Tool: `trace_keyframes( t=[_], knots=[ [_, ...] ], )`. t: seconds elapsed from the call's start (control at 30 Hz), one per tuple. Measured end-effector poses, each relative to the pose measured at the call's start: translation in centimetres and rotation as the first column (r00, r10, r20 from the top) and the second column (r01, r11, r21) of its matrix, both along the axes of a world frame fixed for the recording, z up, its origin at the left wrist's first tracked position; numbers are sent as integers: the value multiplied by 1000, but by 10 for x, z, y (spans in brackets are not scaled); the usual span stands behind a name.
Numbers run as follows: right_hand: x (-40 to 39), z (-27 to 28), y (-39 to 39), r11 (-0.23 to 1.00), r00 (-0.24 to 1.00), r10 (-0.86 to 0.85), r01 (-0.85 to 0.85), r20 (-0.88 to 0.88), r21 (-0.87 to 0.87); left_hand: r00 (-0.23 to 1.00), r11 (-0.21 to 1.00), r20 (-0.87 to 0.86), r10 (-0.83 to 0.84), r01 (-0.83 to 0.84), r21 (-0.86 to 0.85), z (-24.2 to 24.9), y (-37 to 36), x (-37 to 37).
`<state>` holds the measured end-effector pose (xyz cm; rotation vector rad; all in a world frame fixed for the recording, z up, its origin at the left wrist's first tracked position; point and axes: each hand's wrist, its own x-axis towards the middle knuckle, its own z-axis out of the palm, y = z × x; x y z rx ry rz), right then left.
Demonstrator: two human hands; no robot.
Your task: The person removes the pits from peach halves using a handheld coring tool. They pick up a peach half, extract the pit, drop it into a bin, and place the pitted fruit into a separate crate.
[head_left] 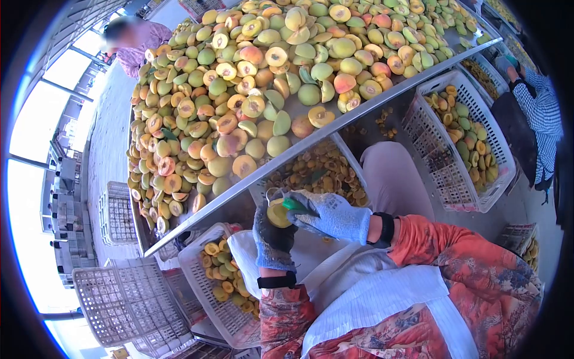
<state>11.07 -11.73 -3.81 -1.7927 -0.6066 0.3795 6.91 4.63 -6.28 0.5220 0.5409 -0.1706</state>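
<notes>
The left hand (275, 234) is closed around a yellowish fruit (278, 214), which lies just left of the right hand (335, 215). The right hand is clasped on a green-handled tool (292, 204), whose long axis points left, toward the fruit.

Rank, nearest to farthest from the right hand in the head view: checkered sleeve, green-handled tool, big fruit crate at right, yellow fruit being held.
1. Green-handled tool: gripped in the right hand.
2. Yellow fruit: just left, in the left hand.
3. Big fruit crate: to the right.
4. Checkered sleeve: far right.
</notes>
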Motion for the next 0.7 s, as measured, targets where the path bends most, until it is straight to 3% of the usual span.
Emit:
trace_keyframes(
  t=[0.03, 0.07, 0.13, 0.17, 0.2, 0.23, 0.27, 0.33, 0.37, 0.4, 0.47, 0.5, 0.57, 0.6, 0.67, 0.7],
  knots=[
    [-3, -3, -2, 997, 980, -79, 81, 184, -4, 995, 980, 75, 60, -73, 184, 3, 4, -6],
    [-4, -2, -5, 997, 980, -72, 74, 185, -3, 982, 921, 157, 105, -155, 356, 9, 5, -12],
    [-6, 4, -12, 981, 984, -11, 45, 177, -189, 965, 923, 162, 204, -245, 297, 25, 0, -16],
    [-8, 6, -12, 980, 984, 56, -22, 170, -198, 974, 773, 191, 120, -212, 598, 17, 5, -21],
    [-12, 11, -11, 980, 984, 60, -25, 170, -199, 982, 531, 188, 32, -176, 829, 8, 9, -24],
    [-18, 18, -9, 961, 980, 91, -40, 175, -275, 978, 293, 208, -6, -197, 936, -3, 13, -24],
    [-23, 22, -5, 935, 976, 124, -56, 177, -349, 978, 292, 209, -1, -199, 935, 1, 10, -24],
    [-31, 20, 0, 950, 966, 99, -21, 238, -311, 938, 34, 305, -167, -303, 952, 22, -5, -17],
    [-33, 18, 2, 957, 940, 89, 11, 329, -290, 930, 287, 358, -86, -321, 903, 38, -18, -14],
    [-34, 16, 3, 963, 906, 76, 42, 417, -266, 929, 287, 360, -87, -323, 902, 48, -22, -17],
    [-34, 12, 4, 939, 895, 91, 70, 437, -337, 846, -211, 359, -394, -464, 860, 60, -29, -22],
    [-34, 10, 3, 910, 884, 111, 93, 454, -405, 845, -208, 361, -394, -465, 861, 63, -28, -25],
    [-35, 2, -1, 908, 861, 134, 91, 491, -408, 903, 128, 219, -370, -184, 975, 66, -23, -31],
    [-36, 1, -3, 908, 838, 155, 87, 522, -410, 903, 130, 219, -369, -184, 974, 68, -23, -32],
    [-39, 3, -2, 898, 853, 160, 83, 497, -433, 938, -77, 15, -347, -45, 996, 72, -24, -33],
    [-40, 6, 0, 888, 865, 163, 80, 474, -452, 938, -79, 15, -346, -45, 996, 67, -26, -32]
  ],
)
